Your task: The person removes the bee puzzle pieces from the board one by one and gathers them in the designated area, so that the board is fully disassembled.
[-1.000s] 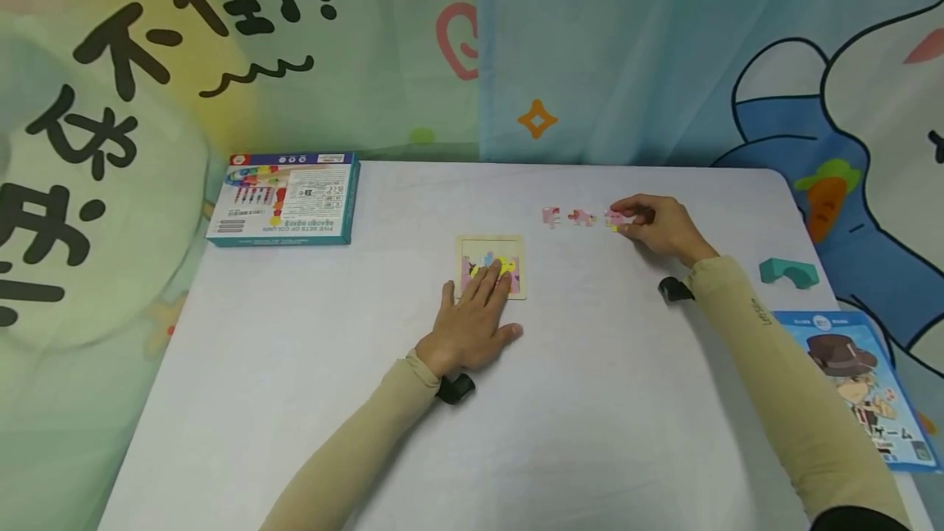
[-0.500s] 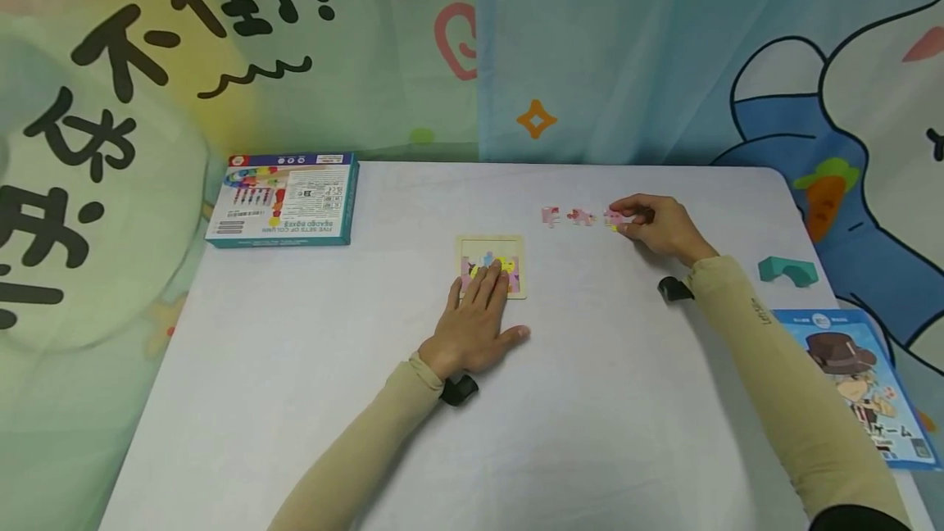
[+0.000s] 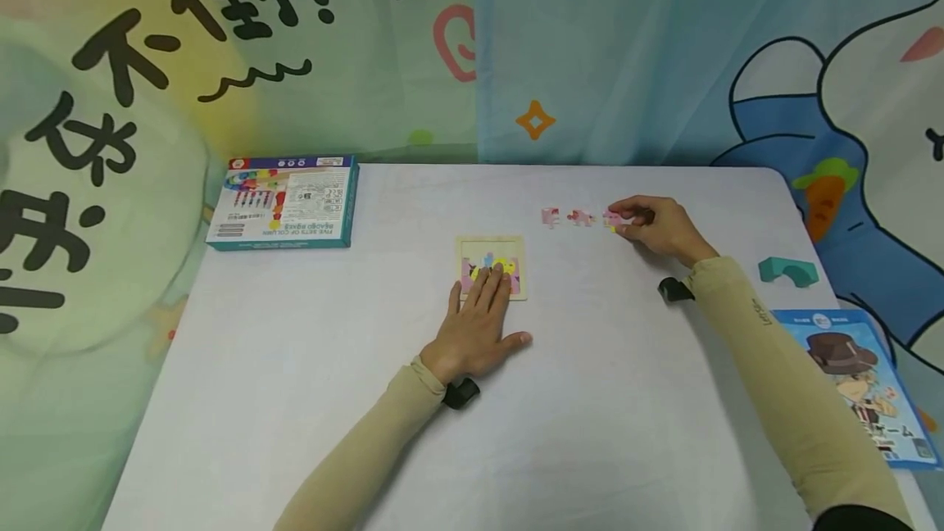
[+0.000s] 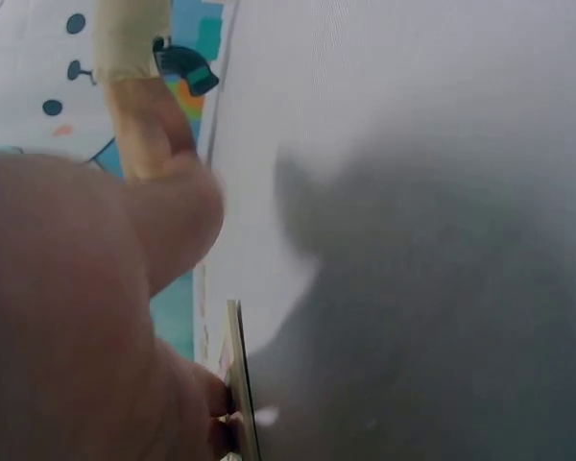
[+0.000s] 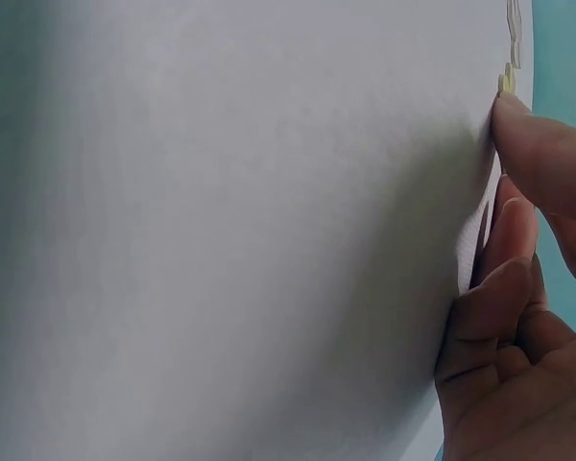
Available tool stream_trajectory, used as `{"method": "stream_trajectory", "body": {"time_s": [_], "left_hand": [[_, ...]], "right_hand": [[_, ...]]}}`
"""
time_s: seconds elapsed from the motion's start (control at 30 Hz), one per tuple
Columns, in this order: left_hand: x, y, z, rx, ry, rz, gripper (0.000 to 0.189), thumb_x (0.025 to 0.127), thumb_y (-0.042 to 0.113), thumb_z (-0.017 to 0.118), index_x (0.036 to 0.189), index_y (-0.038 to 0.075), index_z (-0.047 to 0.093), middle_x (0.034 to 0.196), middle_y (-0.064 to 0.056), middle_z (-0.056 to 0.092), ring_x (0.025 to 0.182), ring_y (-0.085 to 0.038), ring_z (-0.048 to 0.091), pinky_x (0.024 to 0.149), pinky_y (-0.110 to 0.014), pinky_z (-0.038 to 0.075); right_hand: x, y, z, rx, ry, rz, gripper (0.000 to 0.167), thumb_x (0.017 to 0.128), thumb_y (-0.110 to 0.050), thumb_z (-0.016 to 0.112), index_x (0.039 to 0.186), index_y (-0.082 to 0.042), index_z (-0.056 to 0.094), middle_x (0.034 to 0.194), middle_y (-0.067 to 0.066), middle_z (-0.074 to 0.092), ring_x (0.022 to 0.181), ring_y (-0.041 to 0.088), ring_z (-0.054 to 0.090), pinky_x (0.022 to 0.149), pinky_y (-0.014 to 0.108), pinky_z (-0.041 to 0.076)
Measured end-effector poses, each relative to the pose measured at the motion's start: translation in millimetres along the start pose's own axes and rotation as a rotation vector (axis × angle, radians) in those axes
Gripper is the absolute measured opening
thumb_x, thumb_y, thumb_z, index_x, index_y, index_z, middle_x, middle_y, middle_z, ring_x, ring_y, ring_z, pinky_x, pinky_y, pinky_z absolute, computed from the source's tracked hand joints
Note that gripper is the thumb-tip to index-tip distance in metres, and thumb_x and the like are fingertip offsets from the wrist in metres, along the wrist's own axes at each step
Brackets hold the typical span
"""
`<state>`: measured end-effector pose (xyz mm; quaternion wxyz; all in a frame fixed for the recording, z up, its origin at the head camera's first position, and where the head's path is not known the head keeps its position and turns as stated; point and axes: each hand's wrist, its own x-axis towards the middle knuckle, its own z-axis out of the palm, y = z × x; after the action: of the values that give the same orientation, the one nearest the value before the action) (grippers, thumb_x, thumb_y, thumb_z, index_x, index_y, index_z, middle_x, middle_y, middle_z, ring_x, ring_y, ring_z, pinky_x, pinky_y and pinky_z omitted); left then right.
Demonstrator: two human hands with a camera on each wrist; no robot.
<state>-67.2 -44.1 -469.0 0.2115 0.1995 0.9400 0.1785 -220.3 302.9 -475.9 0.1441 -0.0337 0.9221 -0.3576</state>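
My left hand (image 3: 475, 334) lies with straight fingers over the lower part of a small framed jigsaw puzzle (image 3: 490, 242), its fingertips on the picture. Yellow, pink and blue show in the uncovered picture. To the right, my right hand (image 3: 659, 226) pinches a pink and yellow puzzle piece (image 3: 612, 220) on the table, partly hidden by the fingers. Two more pink pieces, one small puzzle piece (image 3: 550, 216) and a wider puzzle piece (image 3: 581, 218), lie in a row to its left. In the right wrist view the thumb (image 5: 533, 144) touches a thin yellowish edge.
A flat teal-sided box (image 3: 283, 201) lies at the back left of the white table (image 3: 295, 367). On the right are a green arch block (image 3: 789, 271) and a blue picture booklet (image 3: 848, 359), partly under the right forearm. A printed curtain (image 3: 590, 47) hangs behind the table.
My left hand has slid slightly toward me and to the right, its thumb spreading outward. The right hand stays at the same puzzle piece.
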Motion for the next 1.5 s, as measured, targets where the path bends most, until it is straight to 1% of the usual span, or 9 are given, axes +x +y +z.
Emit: {"method": "stream_trajectory", "body": {"time_s": [0.17, 0.3, 0.43, 0.57, 0.77, 1.0, 1.23, 1.37, 1.5], "left_hand": [[1.0, 1.5, -0.7, -0.016, -0.031, -0.001, 0.095, 0.107, 0.064, 0.046, 0.172, 0.010, 0.001, 0.180, -0.006, -0.006, 0.167, -0.024, -0.008, 0.132, -0.060, 0.000], [1.0, 1.0, -2.1, -0.001, -0.037, -0.003, 0.092, 0.108, 0.063, 0.043, 0.172, 0.011, 0.002, 0.180, -0.006, -0.006, 0.167, -0.024, -0.008, 0.132, -0.059, 0.000], [-0.6, 0.0, -2.7, 0.021, -0.030, -0.004, 0.092, 0.108, 0.063, 0.043, 0.172, 0.011, 0.001, 0.180, -0.006, -0.006, 0.167, -0.024, -0.008, 0.132, -0.059, 0.000], [-1.3, -0.8, -1.2, 0.024, -0.027, 0.001, 0.091, 0.109, 0.063, 0.042, 0.172, 0.011, 0.001, 0.180, -0.006, -0.006, 0.167, -0.025, -0.008, 0.132, -0.059, 0.000], [2.9, -1.8, 2.5, 0.020, -0.069, -0.020, 0.091, 0.109, 0.062, 0.041, 0.171, 0.013, -0.003, 0.180, -0.003, -0.012, 0.166, -0.023, -0.014, 0.132, -0.059, -0.005], [2.4, 0.8, -2.5, 0.024, -0.073, -0.021, 0.091, 0.109, 0.062, 0.041, 0.172, 0.011, 0.000, 0.180, -0.005, -0.010, 0.167, -0.026, -0.012, 0.131, -0.062, -0.003], [4.9, 0.7, 0.0, 0.014, -0.089, -0.018, 0.091, 0.109, 0.061, 0.042, 0.172, 0.011, -0.001, 0.180, -0.004, -0.013, 0.166, -0.026, -0.015, 0.131, -0.062, -0.005], [6.8, -0.8, 4.0, 0.009, -0.106, -0.025, 0.092, 0.109, 0.064, 0.040, 0.171, 0.014, -0.005, 0.179, -0.002, -0.016, 0.165, -0.024, -0.019, 0.130, -0.062, -0.008], [5.7, -1.2, 1.8, 0.007, -0.104, -0.028, 0.091, 0.109, 0.063, 0.040, 0.172, 0.014, -0.004, 0.179, -0.003, -0.013, 0.166, -0.024, -0.017, 0.130, -0.063, -0.007]], "right_hand": [[-2.3, 1.2, -4.2, 0.006, -0.015, 0.003, 0.043, 0.102, -0.019, 0.071, 0.145, -0.015, 0.065, 0.135, 0.019, 0.066, 0.107, 0.027, 0.055, 0.090, 0.031, 0.044], [-2.7, -3.5, -4.7, 0.021, 0.022, -0.006, 0.046, 0.101, -0.025, 0.074, 0.146, -0.017, 0.064, 0.129, 0.017, 0.067, 0.106, 0.025, 0.058, 0.090, 0.030, 0.045], [-0.7, -20.8, 3.0, 0.023, 0.100, -0.058, 0.043, 0.100, -0.027, 0.075, 0.140, -0.013, 0.069, 0.118, 0.017, 0.070, 0.100, 0.023, 0.062, 0.082, 0.024, 0.047], [2.9, -46.6, 16.2, 0.018, 0.133, -0.151, 0.035, 0.099, -0.018, 0.073, 0.133, -0.010, 0.073, 0.106, 0.015, 0.072, 0.093, 0.024, 0.063, 0.075, 0.023, 0.047], [9.4, -83.3, 43.3, 0.024, 0.022, -0.282, 0.027, 0.099, -0.013, 0.073, 0.125, -0.009, 0.078, 0.098, 0.011, 0.074, 0.088, 0.024, 0.065, 0.077, 0.028, 0.050], [15.7, -118.2, 74.3, 0.011, -0.125, -0.385, 0.022, 0.102, -0.013, 0.069, 0.121, -0.010, 0.080, 0.100, 0.010, 0.077, 0.085, 0.021, 0.066, 0.076, 0.032, 0.051], [22.2, -139.8, 98.2, -0.016, -0.271, -0.426, 0.021, 0.106, -0.018, 0.066, 0.118, -0.010, 0.081, 0.119, 0.009, 0.080, 0.097, 0.023, 0.071, 0.091, 0.042, 0.056], [24.6, -149.3, 109.3, -0.040, -0.338, -0.434, 0.021, 0.106, -0.023, 0.068, 0.114, -0.010, 0.083, 0.116, 0.007, 0.081, 0.103, 0.024, 0.073, 0.097, 0.046, 0.056], [26.2, -158.7, 115.7, -0.079, -0.398, -0.466, 0.020, 0.105, -0.023, 0.069, 0.110, -0.010, 0.083, 0.110, 0.006, 0.081, 0.105, 0.024, 0.073, 0.099, 0.046, 0.056]]}}
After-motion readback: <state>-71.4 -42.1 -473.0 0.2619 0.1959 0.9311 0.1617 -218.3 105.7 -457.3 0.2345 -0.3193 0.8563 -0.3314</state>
